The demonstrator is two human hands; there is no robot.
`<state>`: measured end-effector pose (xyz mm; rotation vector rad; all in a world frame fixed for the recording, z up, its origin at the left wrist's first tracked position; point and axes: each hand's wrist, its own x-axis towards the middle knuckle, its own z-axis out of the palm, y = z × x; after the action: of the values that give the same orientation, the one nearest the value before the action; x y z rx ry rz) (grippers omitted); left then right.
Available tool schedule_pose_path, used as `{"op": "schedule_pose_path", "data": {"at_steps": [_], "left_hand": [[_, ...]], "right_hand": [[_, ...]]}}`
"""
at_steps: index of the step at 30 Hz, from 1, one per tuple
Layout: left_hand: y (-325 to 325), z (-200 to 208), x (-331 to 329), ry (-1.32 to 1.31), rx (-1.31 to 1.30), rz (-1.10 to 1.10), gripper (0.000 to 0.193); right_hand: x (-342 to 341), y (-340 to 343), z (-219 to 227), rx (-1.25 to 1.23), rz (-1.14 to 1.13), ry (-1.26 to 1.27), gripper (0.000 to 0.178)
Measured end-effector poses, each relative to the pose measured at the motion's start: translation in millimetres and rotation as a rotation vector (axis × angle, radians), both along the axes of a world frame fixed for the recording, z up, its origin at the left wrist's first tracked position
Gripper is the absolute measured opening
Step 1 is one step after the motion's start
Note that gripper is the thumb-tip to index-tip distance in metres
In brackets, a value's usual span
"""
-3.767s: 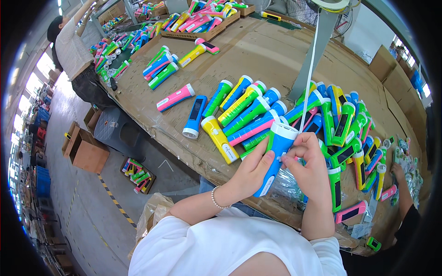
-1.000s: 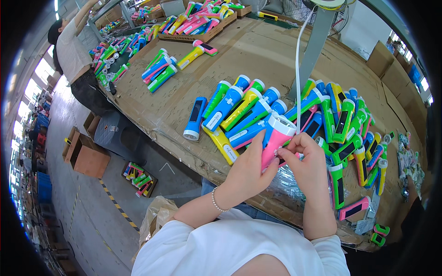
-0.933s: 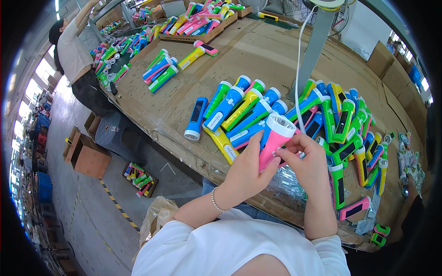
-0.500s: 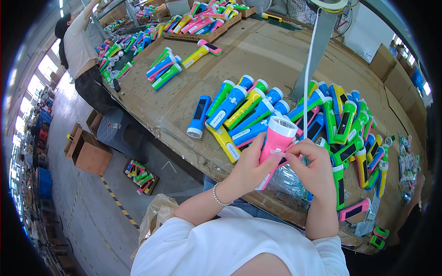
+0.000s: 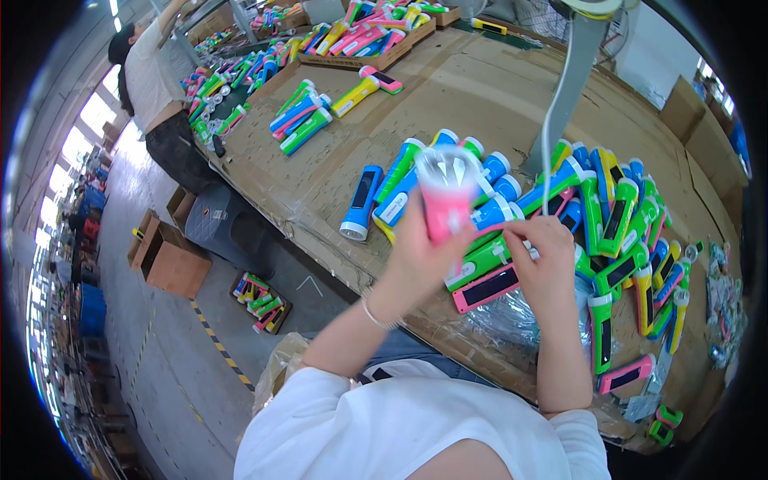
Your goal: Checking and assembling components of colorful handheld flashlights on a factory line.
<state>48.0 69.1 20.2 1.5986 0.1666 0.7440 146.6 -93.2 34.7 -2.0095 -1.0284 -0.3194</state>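
My left hand (image 5: 420,260) is closed around a pink flashlight (image 5: 446,210) with a white head, smeared by motion and held lens-up over the table's near edge. To its right, my right hand (image 5: 546,254) is pinched together. A thin pink strip shows between the flashlight and these fingertips; whether they grip it I cannot make out. Just under the hands lie a pink flashlight (image 5: 486,290) with a dark panel and a green one (image 5: 480,262). Clear plastic wrapping (image 5: 504,318) is crumpled below my right hand.
Many blue, green, yellow and pink flashlights (image 5: 620,216) are piled to the right and beyond my hands. A metal post (image 5: 564,96) with a white cord rises from the cardboard-covered table (image 5: 448,80). A full carton (image 5: 376,60) stands far back. A person (image 5: 156,88) works at far left.
My left hand has moved the pink flashlight left and away from my right hand. My right hand stays near the same place, fingers still pinched. The whole view has shifted slightly.
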Motion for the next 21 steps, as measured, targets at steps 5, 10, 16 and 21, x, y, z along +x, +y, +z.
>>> {"op": "schedule_pose_path", "data": {"at_steps": [5, 10, 16, 21], "left_hand": [[112, -10, 29, 0.408, 0.26, -0.059, 0.065], [154, -38, 72, 0.563, 0.445, 0.015, 0.054], [120, -54, 94, 0.648, 0.647, -0.019, 0.066], [190, -51, 87, 0.37, 0.634, 0.078, 0.053]], "right_hand": [[4, -21, -4, -0.033, -0.015, 0.177, 0.027], [3, -3, 0, -0.103, -0.005, 0.159, 0.03], [-18, 72, 46, -0.586, 0.176, -0.481, 0.012], [-61, 127, 39, -0.983, 0.57, -0.873, 0.015]]}}
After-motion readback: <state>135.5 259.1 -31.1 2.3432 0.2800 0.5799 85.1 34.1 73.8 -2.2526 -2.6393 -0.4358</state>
